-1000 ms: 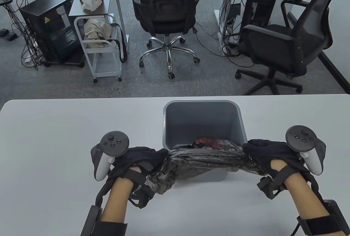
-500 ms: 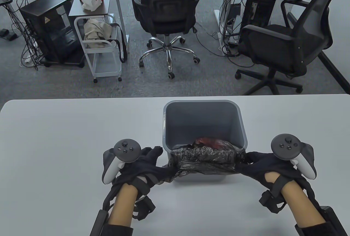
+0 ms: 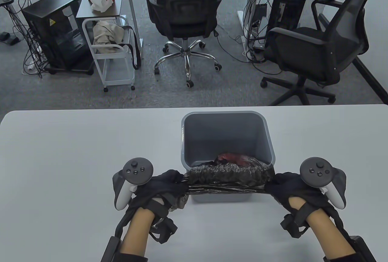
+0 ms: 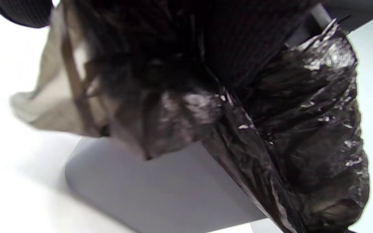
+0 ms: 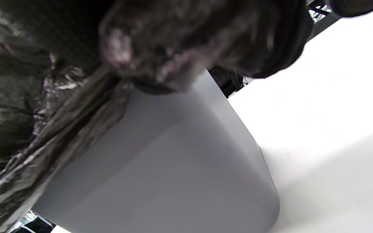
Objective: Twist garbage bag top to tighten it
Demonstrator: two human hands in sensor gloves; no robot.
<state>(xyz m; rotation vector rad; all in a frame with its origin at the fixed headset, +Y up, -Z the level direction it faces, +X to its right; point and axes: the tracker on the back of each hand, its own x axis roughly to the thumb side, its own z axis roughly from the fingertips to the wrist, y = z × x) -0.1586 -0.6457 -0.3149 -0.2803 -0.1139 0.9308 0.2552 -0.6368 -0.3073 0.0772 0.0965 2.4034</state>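
A black garbage bag (image 3: 229, 175) sits in a grey bin (image 3: 225, 134) on the table, its top bunched along the bin's near rim, with something red (image 3: 233, 157) showing inside. My left hand (image 3: 168, 184) grips the bag's left end, and my right hand (image 3: 286, 187) grips its right end. The plastic is stretched taut between them across the bin's front. The left wrist view shows the crinkled bag (image 4: 287, 113) over the bin wall (image 4: 160, 191). The right wrist view shows the bag (image 5: 37, 129) beside the bin wall (image 5: 173, 168).
The white table (image 3: 75, 159) reaches left and right of the bin. Beyond its far edge stand two office chairs (image 3: 183, 10) and a small cart (image 3: 113, 49) on the floor.
Both hands moved inward and toward me, pulling the bag's loose top tighter. The spread plastic has gathered into a narrow taut band along the bin's near rim.
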